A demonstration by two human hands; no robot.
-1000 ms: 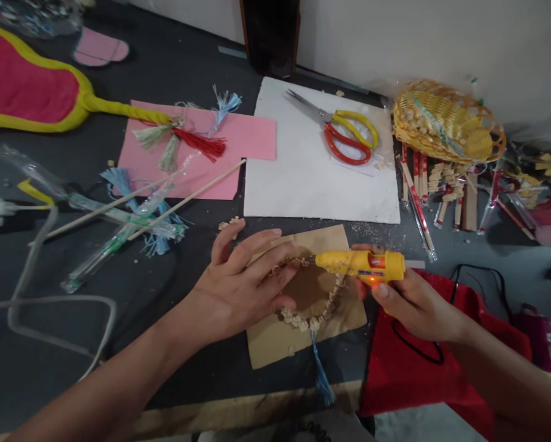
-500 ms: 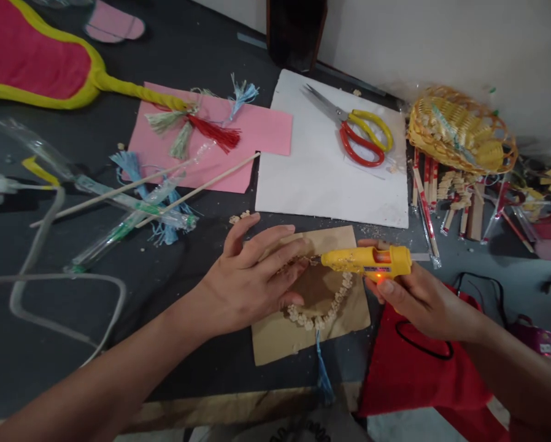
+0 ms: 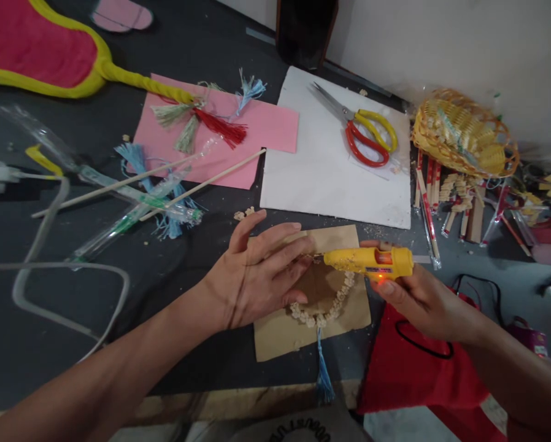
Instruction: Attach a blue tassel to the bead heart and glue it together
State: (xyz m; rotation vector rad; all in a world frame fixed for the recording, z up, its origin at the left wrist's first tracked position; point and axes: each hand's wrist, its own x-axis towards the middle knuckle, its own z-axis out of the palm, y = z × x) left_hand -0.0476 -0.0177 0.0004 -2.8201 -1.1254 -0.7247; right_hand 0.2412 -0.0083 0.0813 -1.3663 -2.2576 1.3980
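My right hand (image 3: 418, 301) is wrapped round a yellow glue gun (image 3: 372, 261) with a small glowing red light. Its nozzle points left, close to the fingertips of my left hand (image 3: 261, 270). That hand lies spread over a ring of small pale flower-like pieces (image 3: 324, 318), covering its left side; whether the fingers pinch anything is hidden. Under the ring is a brown sheet of card (image 3: 275, 341). A blue tassel (image 3: 324, 376) hangs from the ring's lower edge, past the card.
Scissors (image 3: 367, 138) lie on a white board (image 3: 298, 178) behind the card. Tassels and sticks rest around pink paper (image 3: 275, 129). A wicker basket (image 3: 464, 132) stands at right above wrapped chopsticks (image 3: 426, 209). Red cloth (image 3: 395, 374) lies at lower right.
The whole view has shifted slightly. Both hands, the glue gun and the ring keep nearly the same places relative to each other.
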